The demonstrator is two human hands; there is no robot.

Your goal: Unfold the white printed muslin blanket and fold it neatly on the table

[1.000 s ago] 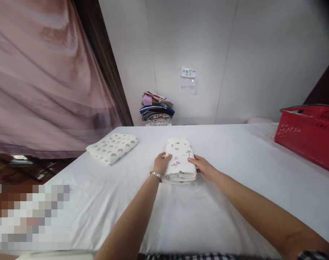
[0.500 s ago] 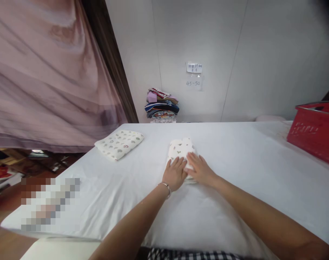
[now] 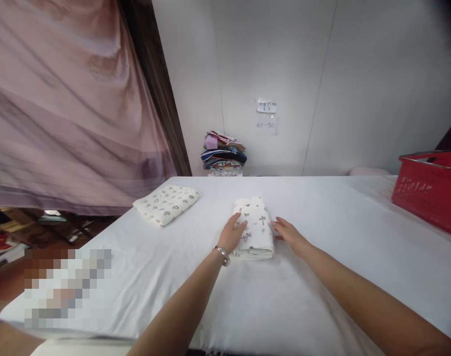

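Note:
A folded white cloth (image 3: 255,228) with small palm-tree and leaf prints lies on the white-covered table (image 3: 322,212), its layered folded edge facing me. At its left side is my left hand (image 3: 231,235), fingers apart and the tips over the cloth's edge; a bracelet circles that wrist. My right hand (image 3: 289,235) is at the cloth's right side, fingers stretched toward its edge; whether they touch it I cannot tell. Further left lies another folded cloth (image 3: 166,203) with a grey-green print.
A red plastic basket (image 3: 426,193) stands at the table's right edge. Behind the far edge rises a pile of folded fabrics (image 3: 223,154) against the grey wall (image 3: 285,59). A pink curtain (image 3: 62,99) hangs at the left. Part of the lower left is blurred out.
Both hands were lying flat on top of the folded cloth. They have since moved apart to its two sides, uncovering its printed top.

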